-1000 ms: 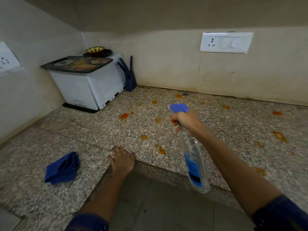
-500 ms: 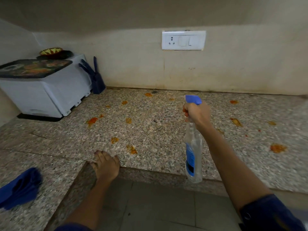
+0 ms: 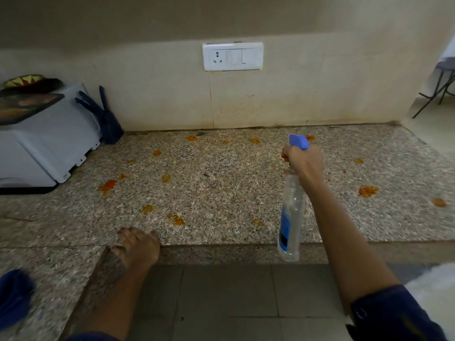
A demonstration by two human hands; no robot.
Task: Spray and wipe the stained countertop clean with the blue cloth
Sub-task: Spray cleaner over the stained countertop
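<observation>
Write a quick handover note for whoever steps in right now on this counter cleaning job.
Right hand grips the spray bottle by its neck, held above the countertop. Left hand rests on the counter's front edge, holding nothing. The blue cloth lies on the counter at far left, untouched. Orange stains are scattered across the surface, none wiped. Left to do: spray the stains, pick up the cloth, wipe clean.
</observation>
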